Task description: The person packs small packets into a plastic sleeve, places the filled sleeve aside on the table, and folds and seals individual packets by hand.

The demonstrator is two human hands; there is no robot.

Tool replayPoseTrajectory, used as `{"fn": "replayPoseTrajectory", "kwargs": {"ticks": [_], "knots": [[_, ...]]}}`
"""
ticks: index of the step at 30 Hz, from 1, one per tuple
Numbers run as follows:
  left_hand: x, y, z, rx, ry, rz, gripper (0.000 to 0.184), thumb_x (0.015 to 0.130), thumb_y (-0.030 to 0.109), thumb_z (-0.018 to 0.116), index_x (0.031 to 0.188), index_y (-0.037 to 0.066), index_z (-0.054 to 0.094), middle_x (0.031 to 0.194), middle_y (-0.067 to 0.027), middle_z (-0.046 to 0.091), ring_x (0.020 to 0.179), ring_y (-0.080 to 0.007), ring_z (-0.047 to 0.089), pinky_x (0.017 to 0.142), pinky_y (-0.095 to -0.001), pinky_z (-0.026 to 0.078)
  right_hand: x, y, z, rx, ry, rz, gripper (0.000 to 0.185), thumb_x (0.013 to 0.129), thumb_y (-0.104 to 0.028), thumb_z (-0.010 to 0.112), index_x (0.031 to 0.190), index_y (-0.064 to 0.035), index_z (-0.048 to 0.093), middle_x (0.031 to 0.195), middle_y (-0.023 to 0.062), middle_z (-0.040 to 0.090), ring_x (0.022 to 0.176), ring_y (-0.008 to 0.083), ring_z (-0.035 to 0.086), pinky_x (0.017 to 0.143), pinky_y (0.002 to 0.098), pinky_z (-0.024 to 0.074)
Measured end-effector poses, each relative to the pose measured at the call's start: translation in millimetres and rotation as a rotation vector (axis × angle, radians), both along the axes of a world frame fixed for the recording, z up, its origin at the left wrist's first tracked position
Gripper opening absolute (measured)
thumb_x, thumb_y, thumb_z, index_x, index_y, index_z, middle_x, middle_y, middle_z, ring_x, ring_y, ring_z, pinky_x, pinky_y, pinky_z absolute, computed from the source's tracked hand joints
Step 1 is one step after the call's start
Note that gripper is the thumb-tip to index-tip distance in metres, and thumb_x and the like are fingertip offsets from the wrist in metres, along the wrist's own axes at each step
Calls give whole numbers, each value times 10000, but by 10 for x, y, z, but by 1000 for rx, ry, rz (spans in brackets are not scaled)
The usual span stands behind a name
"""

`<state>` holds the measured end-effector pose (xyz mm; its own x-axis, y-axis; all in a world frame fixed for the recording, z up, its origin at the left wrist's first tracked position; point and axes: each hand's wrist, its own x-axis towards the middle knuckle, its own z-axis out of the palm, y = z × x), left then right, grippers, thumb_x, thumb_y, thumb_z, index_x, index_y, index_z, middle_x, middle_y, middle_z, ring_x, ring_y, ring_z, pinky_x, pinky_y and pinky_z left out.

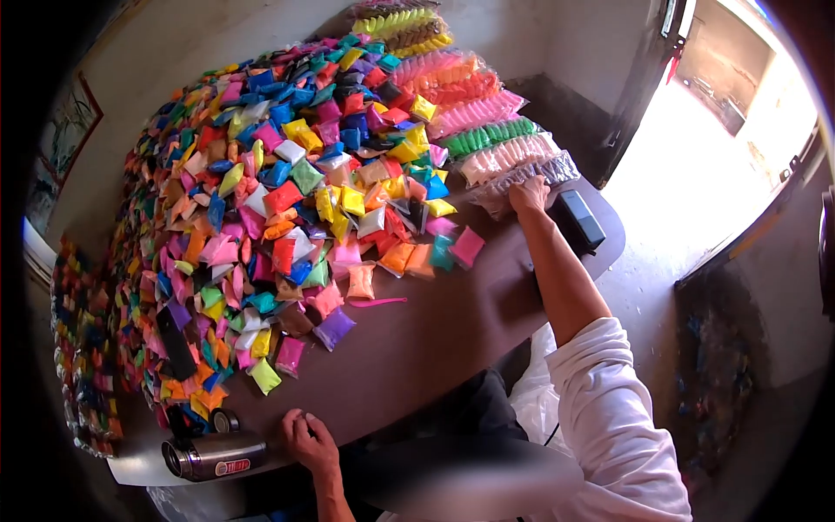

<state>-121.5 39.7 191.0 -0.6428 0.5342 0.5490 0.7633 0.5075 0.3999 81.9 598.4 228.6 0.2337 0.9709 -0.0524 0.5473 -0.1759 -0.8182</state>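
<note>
My right hand (529, 195) reaches to the far right of the table, its fingers closed on the near edge of a clear plastic bag (561, 167) with greyish contents. That bag lies at the front of a row of long packs, just before a pale pink pack (509, 159) and a green pack (487, 136). My left hand (310, 444) rests at the table's near edge with curled fingers. A small dark spot shows between them, too small to name. Beside it lies a steel flask (217, 456), with a round lid (224, 421) behind it.
A big heap of small colourful packets (261, 200) covers the table's left and back. A pink strip (377, 302) lies on the brown tabletop (409, 348). Right of my right forearm sits a dark box-like object (581, 219). A doorway (696, 148) stands open at right.
</note>
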Motion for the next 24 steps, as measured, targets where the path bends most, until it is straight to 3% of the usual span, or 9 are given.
{"fn": "replayPoseTrajectory", "kwargs": {"ticks": [6,9,10,12,14,16,18,22,24], "knots": [[37,35,46,18,-4,30,139,900,52,558,803,-42,590,1001,-171,618,898,-372,596,805,-428,489,52,322,-144,-142,-157,64,676,812,-251,655,1367,49,413,1390,337,392,1292,438,449,1118,431,350],[12,11,3,4,36,35,136,883,63,582,766,-5,591,1011,-156,631,903,-383,588,814,-457,477,31,119,-34,96,-466,187,587,810,-267,624,1319,3,508,1354,306,456,1249,424,475,1088,439,364],[8,-6,-11,-3,32,68,136,883,63,582,766,-5,591,1011,-156,631,903,-383,588,814,-457,477,-8,-21,-39,223,-346,-13,565,807,-260,615,1306,-7,534,1344,295,475,1233,422,484,1078,445,370],[-3,-15,-42,35,12,24,146,867,75,600,745,-1,579,1010,-150,634,904,-377,589,819,-451,475,33,-136,115,296,-310,173,544,806,-232,589,1287,18,543,1337,288,485,1232,429,477,1087,443,365],[-4,-23,-53,45,-4,49,150,852,84,616,733,4,573,1009,-140,638,905,-367,591,818,-443,474,7,-59,-88,654,-300,146,499,815,-219,589,1236,46,555,1311,315,488,1216,440,475,1052,467,383],[-3,-11,-13,31,59,35,145,847,85,621,731,11,576,1001,-129,642,903,-356,595,818,-441,473,-24,-443,397,509,-315,333,414,835,-197,586,1163,55,585,1276,291,512,1213,423,484,1033,466,393],[8,-20,25,15,74,36,124,860,79,623,779,-15,608,1008,-133,643,906,-341,606,798,-415,493,-98,-686,444,654,-283,349,301,857,-174,574,1073,31,621,1158,247,577,1140,402,545,984,452,434],[10,-11,39,40,66,34,132,858,81,628,759,-2,599,1008,-120,644,906,-340,601,805,-417,487,-115,-1524,496,467,-151,734,187,889,-189,589,980,-36,647,962,210,631,955,399,620,865,452,489],[26,-19,29,57,59,25,144,853,87,635,742,8,589,1013,-110,645,911,-337,599,810,-418,482,-122,-2032,520,176,-284,809,225,901,-211,615,1070,-67,658,1039,194,669,1022,347,642,894,445,502]]}}
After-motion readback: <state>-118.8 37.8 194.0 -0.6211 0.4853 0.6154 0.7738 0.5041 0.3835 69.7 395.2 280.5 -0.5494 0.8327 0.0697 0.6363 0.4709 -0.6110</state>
